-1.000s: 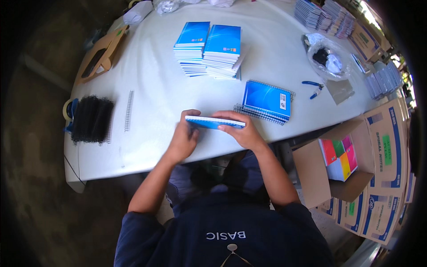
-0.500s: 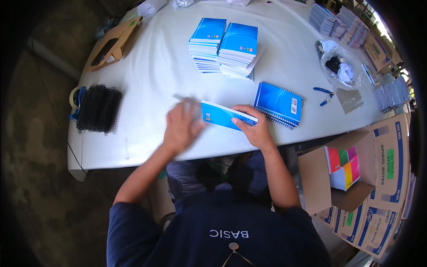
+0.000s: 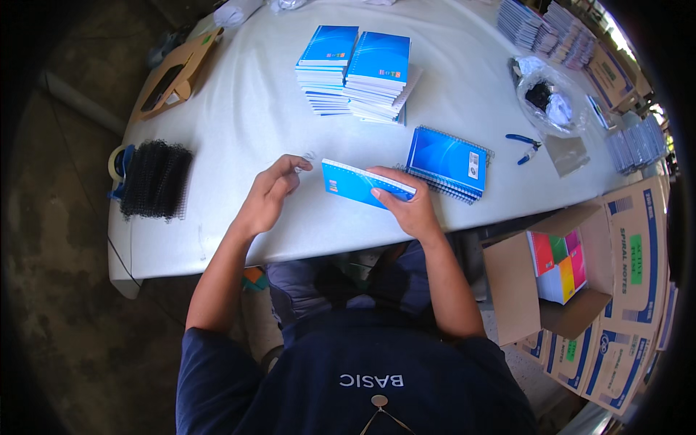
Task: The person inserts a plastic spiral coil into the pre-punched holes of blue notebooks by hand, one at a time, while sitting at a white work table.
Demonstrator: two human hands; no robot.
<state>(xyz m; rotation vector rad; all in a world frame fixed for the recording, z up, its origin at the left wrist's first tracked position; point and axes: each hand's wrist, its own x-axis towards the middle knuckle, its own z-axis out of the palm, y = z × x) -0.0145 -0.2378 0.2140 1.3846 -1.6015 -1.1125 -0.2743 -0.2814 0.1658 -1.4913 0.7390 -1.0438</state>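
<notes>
1. The right hand (image 3: 415,210) grasps a blue notebook (image 3: 357,186), thumb on the cover, fingers behind it, above the middle of the table's (image 3: 239,130) near edge.
2. The notebook is tilted, its row of punched holes along the upper side.
3. The left hand (image 3: 270,194), its fingers curled, grasps a thin coil (image 3: 308,158) at the fingertips; the coil is faint, and sits just beside the notebook's left end, apparently apart from it.
4. Bound notebooks (image 3: 446,161) lie piled just beyond the right hand, toward the table's right side.
5. Two stacks (image 3: 377,61) of blue notebooks stand side by side toward the far edge.
6. Near the left edge lies a bundle of black coils (image 3: 154,181), with a tape roll (image 3: 114,164) beside it.
7. Blue-handled pliers (image 3: 533,153) lie toward the right edge, near a plastic bag (image 3: 573,90).
8. Off the near right edge, an open carton (image 3: 511,286) holds colourful notebooks (image 3: 567,279).
</notes>
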